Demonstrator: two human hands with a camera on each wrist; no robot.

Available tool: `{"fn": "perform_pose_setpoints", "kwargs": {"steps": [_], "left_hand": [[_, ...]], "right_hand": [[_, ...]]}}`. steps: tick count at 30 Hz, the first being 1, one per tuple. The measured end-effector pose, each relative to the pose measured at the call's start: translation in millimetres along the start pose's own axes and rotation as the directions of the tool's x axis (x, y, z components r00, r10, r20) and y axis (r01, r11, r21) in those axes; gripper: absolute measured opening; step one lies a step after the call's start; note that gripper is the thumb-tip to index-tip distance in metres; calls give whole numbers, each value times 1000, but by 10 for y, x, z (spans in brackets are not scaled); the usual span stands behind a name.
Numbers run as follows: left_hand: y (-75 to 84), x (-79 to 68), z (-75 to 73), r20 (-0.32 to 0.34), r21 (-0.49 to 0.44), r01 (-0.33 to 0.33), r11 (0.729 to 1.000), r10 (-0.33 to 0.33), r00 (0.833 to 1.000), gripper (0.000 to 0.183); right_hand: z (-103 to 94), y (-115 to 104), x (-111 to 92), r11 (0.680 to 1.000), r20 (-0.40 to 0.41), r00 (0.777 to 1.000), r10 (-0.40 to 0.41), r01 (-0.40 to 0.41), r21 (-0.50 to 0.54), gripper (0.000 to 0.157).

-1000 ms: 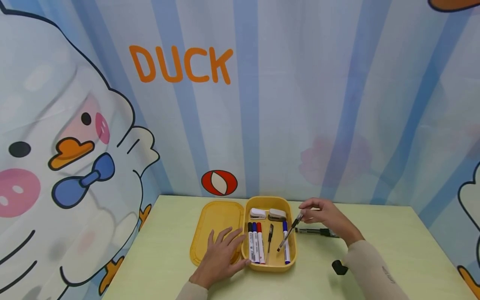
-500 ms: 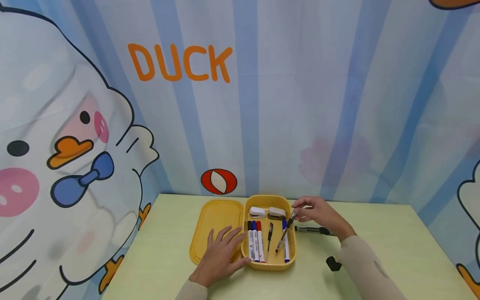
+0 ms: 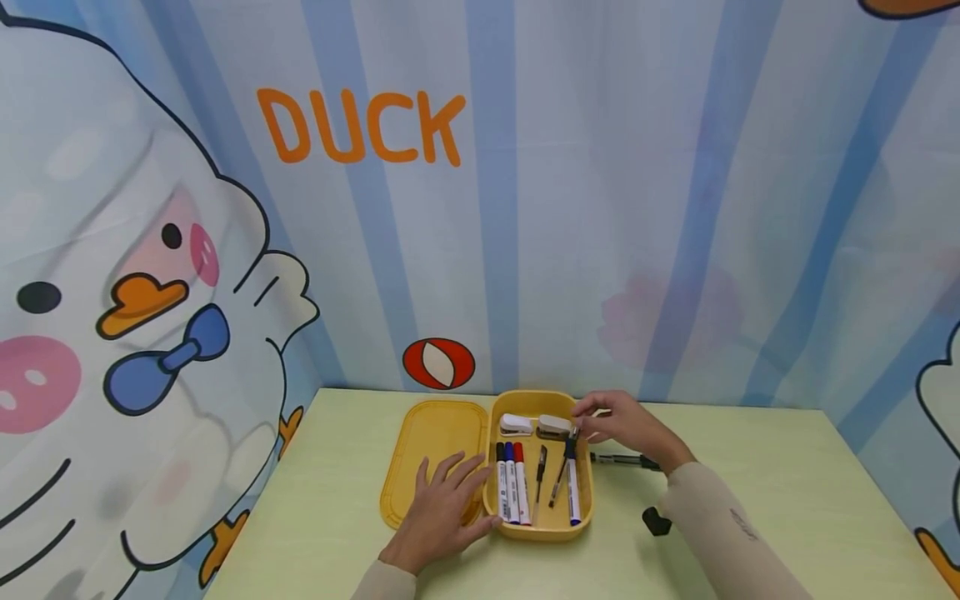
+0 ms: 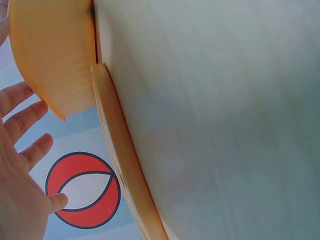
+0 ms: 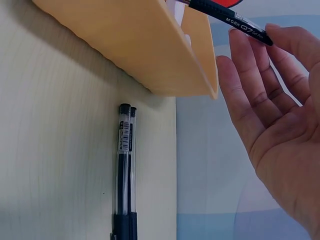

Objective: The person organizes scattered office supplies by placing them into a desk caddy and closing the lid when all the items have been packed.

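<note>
My right hand pinches a black gel pen by its capped end between thumb and fingers. The pen slants down into the yellow box, beside a blue-capped marker. Left of it in the box lie another pen and black, blue and red markers, with two staplers at the back. My left hand has its fingers spread, fingertips right at the box's left rim. In the left wrist view those fingers stand along the box's side wall.
A yellow lid lies flat on the table left of the box. Two clear-barrelled pens lie side by side to the box's right. A small black object appears near the right sleeve. A duck-printed curtain hangs behind the table.
My right hand has moved left with the pen, bringing it further over the box beside the blue-capped marker. The small black object by the sleeve has shifted left too. My left hand stays put.
</note>
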State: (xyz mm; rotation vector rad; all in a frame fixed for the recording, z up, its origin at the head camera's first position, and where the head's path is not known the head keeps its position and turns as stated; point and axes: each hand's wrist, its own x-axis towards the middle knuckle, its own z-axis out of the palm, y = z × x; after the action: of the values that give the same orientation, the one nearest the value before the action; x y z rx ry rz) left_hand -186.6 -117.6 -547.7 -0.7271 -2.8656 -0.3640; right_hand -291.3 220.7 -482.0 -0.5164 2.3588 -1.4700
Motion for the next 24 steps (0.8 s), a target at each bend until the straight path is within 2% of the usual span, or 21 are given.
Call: {"fn": "perform_pose_setpoints", "kwargs": {"steps": [10, 17, 24], "left_hand": [[-3, -2, 3, -9, -15, -7, 1000, 7, 1000, 70], [-20, 9, 5, -29, -13, -18, 1000, 17, 999, 69], [-22, -10, -9, -40, -7, -38, 999, 37, 998, 69]], "right_hand": [[49, -50, 110, 1000, 30, 1000, 6, -5, -21, 32], [70, -102, 163, 1000, 21, 1000, 21, -21, -24, 28], [107, -132, 201, 996, 9, 998, 57, -57, -68, 25]]}}
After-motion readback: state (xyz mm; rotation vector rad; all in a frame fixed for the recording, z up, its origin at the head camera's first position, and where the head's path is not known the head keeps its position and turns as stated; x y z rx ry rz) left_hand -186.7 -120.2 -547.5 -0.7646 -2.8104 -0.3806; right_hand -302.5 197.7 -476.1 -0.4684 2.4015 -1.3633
